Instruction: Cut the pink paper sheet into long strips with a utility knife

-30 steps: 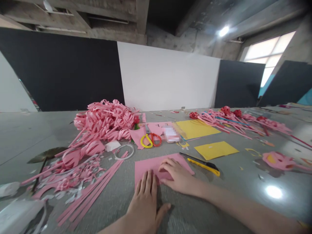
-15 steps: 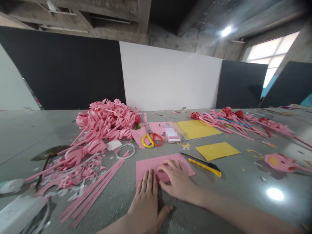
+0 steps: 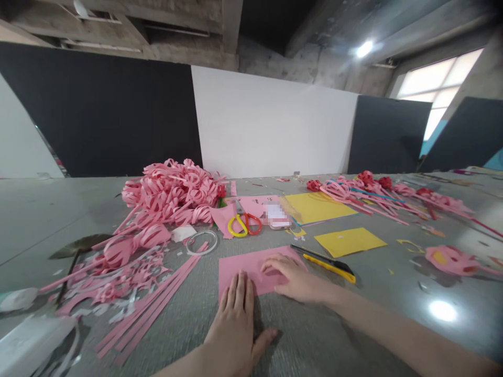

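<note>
the left hand (image 3: 234, 319) hides part of the pink sheet (image 3: 239, 263). the phone screen (image 3: 276, 214) is blurred; the white box (image 3: 33, 343) is cut off.

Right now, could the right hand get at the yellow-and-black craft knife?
Probably yes: the right hand, over the pink paper sheet, seems empty, and the craft knife lies close beside it, with nothing raised between.

The hands (image 3: 233, 324) are bare with slender fingers (image 3: 240, 293); the forearms (image 3: 371, 318) are bare too.
</note>
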Demonstrator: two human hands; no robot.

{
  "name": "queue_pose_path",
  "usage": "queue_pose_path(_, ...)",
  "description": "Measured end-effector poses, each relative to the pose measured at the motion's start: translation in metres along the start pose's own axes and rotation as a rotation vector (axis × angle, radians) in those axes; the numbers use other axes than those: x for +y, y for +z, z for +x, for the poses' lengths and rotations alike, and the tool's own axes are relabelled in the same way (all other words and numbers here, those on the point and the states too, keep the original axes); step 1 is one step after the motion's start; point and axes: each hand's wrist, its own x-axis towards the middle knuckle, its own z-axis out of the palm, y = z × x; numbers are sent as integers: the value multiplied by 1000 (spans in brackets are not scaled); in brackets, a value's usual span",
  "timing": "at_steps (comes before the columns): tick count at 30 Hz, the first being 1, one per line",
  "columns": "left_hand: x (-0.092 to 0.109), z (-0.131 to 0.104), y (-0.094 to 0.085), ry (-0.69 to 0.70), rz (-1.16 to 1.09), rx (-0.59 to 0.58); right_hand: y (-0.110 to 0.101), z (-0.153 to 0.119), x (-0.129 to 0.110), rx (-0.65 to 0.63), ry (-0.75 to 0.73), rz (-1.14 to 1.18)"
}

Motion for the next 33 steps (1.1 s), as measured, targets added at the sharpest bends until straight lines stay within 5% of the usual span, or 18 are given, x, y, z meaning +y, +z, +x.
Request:
queue_pose_path(3, -3, -1, 2, 30, -3, 49, -1, 0, 2, 1, -23, 10)
queue_pose_path(6, -7, -1, 3, 207, -15, 126, 1, 1, 2, 9, -35, 32)
queue_pose_path(10, -10, 0, 1, 379, -72, 55, -1, 2, 4, 0, -9, 22)
queue_pose_path(26, -8, -1, -3, 366, -88, 43, -28, 4, 6, -198, -4, 74)
queue_pose_path(33, -6, -2, -3, 298, -42, 116, -23, 4, 3, -128, -40, 49)
